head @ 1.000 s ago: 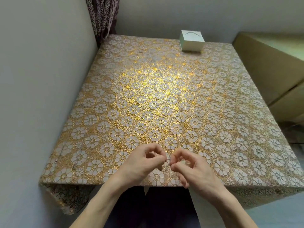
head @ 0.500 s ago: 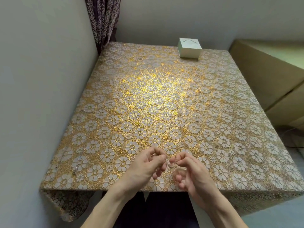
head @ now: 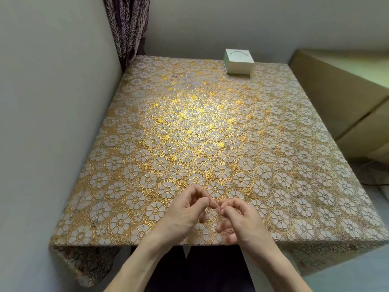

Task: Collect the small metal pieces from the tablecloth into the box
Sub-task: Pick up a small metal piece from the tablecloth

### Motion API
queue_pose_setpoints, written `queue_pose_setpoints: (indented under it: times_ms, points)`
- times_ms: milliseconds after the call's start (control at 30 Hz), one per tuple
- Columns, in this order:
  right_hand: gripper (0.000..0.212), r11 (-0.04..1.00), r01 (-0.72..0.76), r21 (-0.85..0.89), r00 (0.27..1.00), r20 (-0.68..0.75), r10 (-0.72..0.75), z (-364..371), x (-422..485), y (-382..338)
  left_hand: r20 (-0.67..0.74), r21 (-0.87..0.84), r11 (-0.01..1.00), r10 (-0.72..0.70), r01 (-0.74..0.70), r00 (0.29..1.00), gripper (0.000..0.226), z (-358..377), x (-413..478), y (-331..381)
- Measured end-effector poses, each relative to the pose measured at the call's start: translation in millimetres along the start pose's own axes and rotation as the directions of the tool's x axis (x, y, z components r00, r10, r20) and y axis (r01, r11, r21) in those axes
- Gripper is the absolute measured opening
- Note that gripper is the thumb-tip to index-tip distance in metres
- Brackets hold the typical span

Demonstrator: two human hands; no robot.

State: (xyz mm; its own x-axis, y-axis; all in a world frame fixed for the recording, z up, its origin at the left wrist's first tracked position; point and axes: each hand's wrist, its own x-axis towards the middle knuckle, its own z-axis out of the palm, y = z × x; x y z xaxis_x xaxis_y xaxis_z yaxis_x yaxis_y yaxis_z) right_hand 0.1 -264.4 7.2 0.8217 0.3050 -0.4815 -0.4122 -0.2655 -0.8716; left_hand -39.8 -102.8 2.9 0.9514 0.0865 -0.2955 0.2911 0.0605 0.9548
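Observation:
A white closed box (head: 239, 64) stands at the far edge of the gold flower-patterned tablecloth (head: 147, 127). My left hand (head: 185, 213) and my right hand (head: 240, 222) hover together over the near edge, fingers curled, thumb and forefinger tips almost meeting. Between those tips sits a tiny metal piece (head: 215, 207), pinched from both sides; its shape is too small to tell. Other small metal bits lie on the cloth: one at the far left (head: 174, 76) and a couple near the front left corner (head: 93, 223).
A grey wall runs along the table's left side, with a dark curtain (head: 128, 28) in the far corner. A tan padded bench (head: 341, 98) stands to the right. The cloth hangs over the near edge above dark clothing.
Both hands stay together at the near edge. The right hand's lower fingers have uncurled a little and the fingertips have shifted slightly on the tiny piece. The camera tilted down a bit.

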Motion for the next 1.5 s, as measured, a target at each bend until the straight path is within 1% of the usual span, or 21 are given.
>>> queue_pose_setpoints:
  times_ms: [100, 167, 233, 267, 300, 367, 400, 467, 567, 667, 767, 833, 933, 1033, 1100, 1133, 1200, 1300, 1333, 1433, 1500]
  points:
    - [0.013, 0.972, -0.008, -0.237, 1.0, -0.031, 0.001, -4.1, -4.1, -7.1, -0.002, 0.06, 0.998, 0.003, -0.003, 1.0, 0.005, -1.0, 2.7, -1.9]
    - [0.015, 0.92, 0.036, -0.39, 0.997, -0.055, -0.062, -8.5, -5.8, -8.6, 0.043, 0.13, 0.991, 0.003, -0.009, 0.999, 0.006, -4.5, 3.3, -1.1]
    - [0.016, 0.872, 0.074, -0.484, 0.989, -0.075, -0.126, -14.6, -4.5, -9.2, 0.08, 0.158, 0.987, -0.008, -0.004, 0.997, 0.007, -8.5, 3.2, 2.3]
    - [0.017, 0.874, 0.085, -0.478, 0.989, -0.067, -0.132, -17.1, -4.0, -10.2, 0.087, 0.156, 0.988, -0.015, 0.001, 0.996, 0.007, -10.2, 2.9, 4.5]
    - [0.016, 0.913, 0.081, -0.399, 0.993, -0.052, -0.111, -19.2, -3.8, -11.5, 0.088, 0.147, 0.989, -0.018, 0.005, 0.996, 0.006, -12.0, 2.9, 6.0]
    - [0.014, 0.998, 0.037, -0.056, 0.999, 0.018, -0.036, -20.3, -2.8, -14.1, 0.086, 0.115, 0.993, -0.031, 0.021, 0.996, 0.003, -14.0, 2.9, 9.4]
    - [0.014, 0.993, 0.003, 0.121, 0.998, 0.061, -0.01, -20.0, -3.0, -16.5, 0.086, 0.085, 0.996, -0.039, 0.032, 0.996, 0.003, -14.3, 2.8, 11.6]
    - [0.015, 0.946, -0.042, 0.321, 0.994, 0.111, 0.007, -19.1, -3.4, -17.2, 0.091, 0.014, 0.998, -0.058, 0.057, 0.994, 0.006, -15.7, 2.9, 14.8]
    - [0.016, 0.88, -0.073, 0.469, 0.993, 0.118, 0.019, -15.9, -3.6, -13.7, 0.132, -0.03, 0.996, -0.081, 0.086, 0.988, 0.014, -17.5, 2.2, 14.2]
    - [0.016, 0.842, -0.091, 0.532, 0.991, 0.133, 0.024, -13.1, -2.0, -12.4, 0.141, -0.034, 0.996, -0.082, 0.088, 0.987, 0.017, -13.7, -0.4, 10.7]
    - [0.015, 0.842, -0.104, 0.529, 0.986, 0.163, 0.019, -13.0, 1.6, -8.1, 0.103, -0.212, 0.967, -0.122, 0.142, 0.987, 0.025, -11.5, -1.8, 8.3]
    - [0.016, 0.861, -0.101, 0.499, 0.983, 0.181, 0.011, -13.7, 2.6, -4.8, 0.099, -0.357, 0.916, -0.158, 0.183, 0.982, 0.028, -12.5, -1.3, 7.7]
    - [0.015, 0.906, -0.058, 0.419, 0.983, 0.184, -0.022, -13.7, 3.6, 2.5, 0.101, -0.488, 0.845, -0.193, 0.217, 0.976, 0.03, -13.2, -0.9, 6.6]
    - [0.007, 0.982, 0.173, 0.068, 0.984, 0.016, -0.175, -12.4, 7.9, 11.9, 0.129, -0.505, 0.824, -0.223, 0.257, 0.966, 0.035, -12.3, -1.2, 7.2]
    - [0.006, 0.933, 0.313, -0.174, 0.941, -0.075, -0.33, -11.5, 11.1, 16.2, 0.163, -0.445, 0.847, -0.242, 0.29, 0.957, 0.035, -9.8, -1.9, 6.9]
    - [0.006, 0.911, 0.35, -0.219, 0.923, -0.088, -0.376, -11.3, 11.5, 16.6, 0.173, -0.413, 0.86, -0.25, 0.3, 0.953, 0.033, -7.8, -2.2, 6.3]
    - [0.006, 0.907, 0.386, -0.17, 0.917, -0.033, -0.397, -10.5, 10.4, 15.0, 0.155, -0.383, 0.877, -0.249, 0.291, 0.956, 0.032, -3.4, -2.0, 5.4]
    - [0.005, 0.938, 0.345, -0.033, 0.936, 0.081, -0.341, -7.2, 7.3, 11.2, 0.08, -0.429, 0.87, -0.229, 0.241, 0.97, 0.03, 0.2, -1.3, 5.8]
    - [0.006, 0.933, 0.355, -0.061, 0.934, 0.062, -0.351, -7.8, 7.9, 12.2, 0.063, -0.457, 0.86, -0.225, 0.228, 0.972, 0.028, 0.3, -1.4, 6.2]
    - [0.011, 0.88, 0.379, -0.287, 0.91, -0.057, -0.411, -13.7, 11.6, 18.5, 0.039, -0.48, 0.854, -0.208, 0.201, 0.977, 0.027, -3.0, -2.2, 4.8]
    - [0.012, 0.83, 0.399, -0.389, 0.882, -0.083, -0.464, -16.7, 11.6, 19.5, 0.035, -0.474, 0.859, -0.203, 0.195, 0.979, 0.027, -5.5, -2.8, 3.5]
